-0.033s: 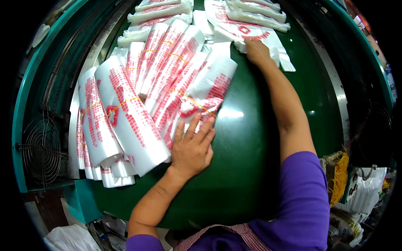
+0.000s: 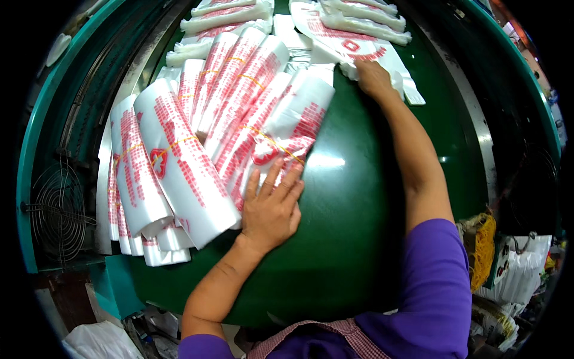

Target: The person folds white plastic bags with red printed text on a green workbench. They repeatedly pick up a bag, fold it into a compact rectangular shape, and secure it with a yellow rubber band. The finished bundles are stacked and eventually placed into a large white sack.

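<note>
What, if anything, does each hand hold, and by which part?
Neither clearly grips anything: the left hand presses flat on a bundle's near end; the right hand rests on a flat bag's near edge.

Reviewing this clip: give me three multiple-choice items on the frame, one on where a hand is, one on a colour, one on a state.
1. Where does the left hand rest?
A. On the near end of the rolled bag bundles
B. On the wire fan guard
C. In the person's lap

2. What colour is the work surface?
A. Yellow
B. Dark green
C. White

3. How are the bundles of bags under the left hand kept?
A. Spread out flat, one by one
B. Hung on hooks
C. Rolled, with thin bands round them

Answers:
1. A, palm down on the bundle ends.
2. B, glossy green shows between the arms.
3. C, thin yellow bands cross the white, red-printed rolls.

The right hand rests on flatter bags farther off.
</note>
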Motion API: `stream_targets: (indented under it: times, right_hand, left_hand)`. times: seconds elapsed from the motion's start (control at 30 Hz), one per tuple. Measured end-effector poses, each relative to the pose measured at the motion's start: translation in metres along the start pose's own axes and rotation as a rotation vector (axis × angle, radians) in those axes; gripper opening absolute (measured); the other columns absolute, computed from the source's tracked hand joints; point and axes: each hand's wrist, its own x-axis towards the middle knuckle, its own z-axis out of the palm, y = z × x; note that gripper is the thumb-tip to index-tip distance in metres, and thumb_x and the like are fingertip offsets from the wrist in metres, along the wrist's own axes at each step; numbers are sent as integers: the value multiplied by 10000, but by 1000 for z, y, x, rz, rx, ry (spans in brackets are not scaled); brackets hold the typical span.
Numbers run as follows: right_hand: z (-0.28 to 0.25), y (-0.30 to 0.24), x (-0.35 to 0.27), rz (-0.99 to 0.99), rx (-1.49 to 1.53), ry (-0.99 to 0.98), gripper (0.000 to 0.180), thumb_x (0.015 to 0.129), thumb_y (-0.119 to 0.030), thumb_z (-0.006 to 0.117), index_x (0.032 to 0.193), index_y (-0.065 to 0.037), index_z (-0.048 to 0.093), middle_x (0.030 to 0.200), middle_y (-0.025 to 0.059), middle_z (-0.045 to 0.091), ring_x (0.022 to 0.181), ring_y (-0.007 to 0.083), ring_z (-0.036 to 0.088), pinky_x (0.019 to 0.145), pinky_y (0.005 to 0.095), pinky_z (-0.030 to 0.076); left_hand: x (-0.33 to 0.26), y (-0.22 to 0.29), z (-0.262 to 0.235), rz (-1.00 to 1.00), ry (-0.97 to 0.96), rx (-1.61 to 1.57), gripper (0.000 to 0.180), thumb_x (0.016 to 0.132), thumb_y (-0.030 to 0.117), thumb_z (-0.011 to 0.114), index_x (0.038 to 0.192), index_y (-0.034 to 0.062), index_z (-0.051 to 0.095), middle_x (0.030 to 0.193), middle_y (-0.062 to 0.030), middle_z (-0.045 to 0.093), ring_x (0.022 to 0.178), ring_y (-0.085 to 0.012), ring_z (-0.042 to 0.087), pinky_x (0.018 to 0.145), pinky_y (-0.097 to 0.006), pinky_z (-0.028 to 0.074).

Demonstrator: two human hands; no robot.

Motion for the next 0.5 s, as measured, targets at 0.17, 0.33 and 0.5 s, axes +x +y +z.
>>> stream_targets:
  times: [0.17,0.33,0.5]
  right_hand:
    - [-49,34,-164,-40,293,84,318,744,2,551,1042,-98,599,975,149,626,947,341,581,820,417,475]
    - [-110,-38,-305,-13,693,-35,363,712,-27,646,1071,-56,602,981,162,630,951,341,594,848,390,464]
    - [-139,-66,-391,-162,933,30,408,698,0,670,1097,-13,583,1044,160,618,987,324,596,855,371,462]
  left_hand:
    - [6,-2,4,31,22,33,338,746,139,597,1077,111,661,1370,-26,490,1338,-264,363,1100,-516,197]
    - [0,9,10,124,-17,161,401,802,147,538,1176,9,584,1366,-116,482,1341,-289,351,1106,-536,196]
    - [-16,73,9,-369,-36,-1188,469,933,277,531,1272,-28,421,1189,-117,543,1050,-195,527,928,-339,414]
